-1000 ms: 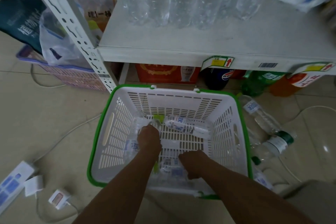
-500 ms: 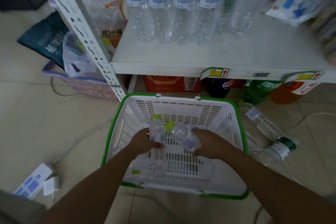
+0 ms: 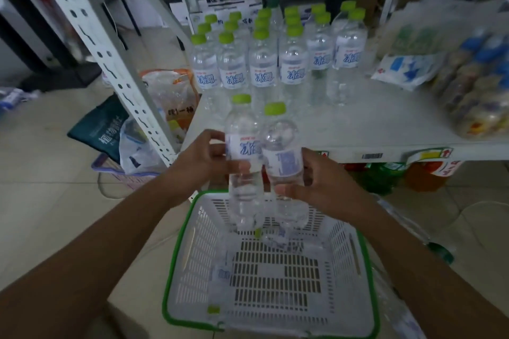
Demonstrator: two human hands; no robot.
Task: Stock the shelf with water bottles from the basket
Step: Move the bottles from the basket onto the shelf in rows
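Observation:
I hold two clear water bottles with green caps upright, side by side, above the far end of the basket and in front of the shelf edge. My left hand point(image 3: 205, 158) grips the left bottle point(image 3: 242, 129) at its label. My right hand point(image 3: 316, 179) grips the right bottle point(image 3: 281, 143) the same way. The white basket point(image 3: 176, 278) with a green rim stands on the floor below, with a few more bottles point(image 3: 278, 242) lying in it. Several rows of matching bottles point(image 3: 261, 69) stand at the back of the white shelf point(image 3: 371, 124).
A perforated white shelf post point(image 3: 110, 63) rises at the left. Snack bags point(image 3: 407, 69) and wrapped packs point(image 3: 479, 91) lie on the shelf's right side. Bags and a purple basket point(image 3: 115, 170) sit on the floor at left. Loose bottles point(image 3: 438, 250) lie on the floor at right.
Both hands have lifted a bottle each out of the basket, from low inside it up to shelf height. The view has tilted up towards the shelf.

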